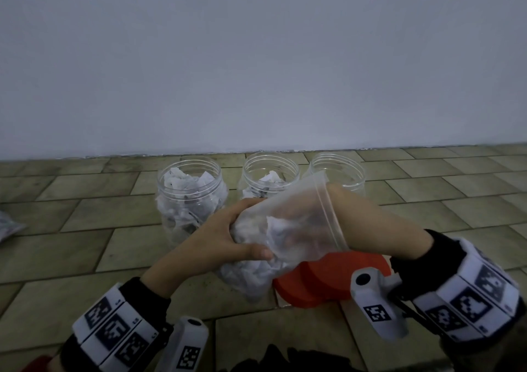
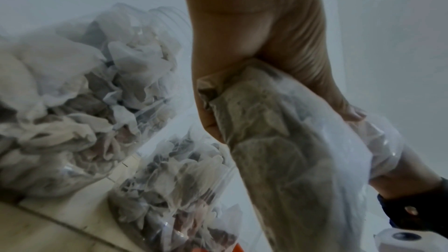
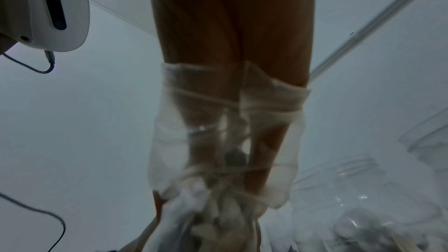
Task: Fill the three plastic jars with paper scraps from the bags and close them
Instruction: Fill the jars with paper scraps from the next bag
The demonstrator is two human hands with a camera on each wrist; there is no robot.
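My left hand (image 1: 228, 237) grips the closed bottom of the bag (image 1: 288, 229), fingers curled round the bunched plastic, thumb on the near side. My right hand (image 3: 230, 141) is pushed deep into the bag's mouth, wrist and all; through the film the fingers look to be closing on scraps (image 1: 273, 229), but I cannot tell how firmly. The bag hangs above the floor (image 1: 85, 243), just over the red lids (image 1: 328, 280), which lie towards the near edge of the tiles in view.

Three jars (image 1: 191, 197) stand in a row by the wall: the left one is packed with paper, the middle one (image 1: 269, 180) partly filled, the right one (image 1: 338, 175) looks bare. All are open.

The bag is thin, limp and slick, so I judge it best held where it is bunched, not by a flat wall that would slide through my fingers. The scraps are crumpled paper, near weightless and springy; I reckon a loose handful will shed bits, so a full, closed fist suits. The jars seem light and could tip if I knock a rim
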